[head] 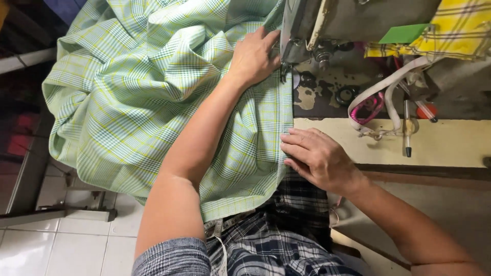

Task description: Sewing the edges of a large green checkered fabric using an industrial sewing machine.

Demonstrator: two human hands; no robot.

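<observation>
Green plaid fabric [153, 97] lay under both flat, open palms: left hand [254, 56] pressing it beside the sewing machine [327, 25], seemingly at the needle, right hand [317, 157] pinning its folded edge nearer the table [450, 143] front.

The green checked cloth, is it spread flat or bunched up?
Mostly bunched: the cloth lies in deep folds, flat only under the left hand.
</observation>
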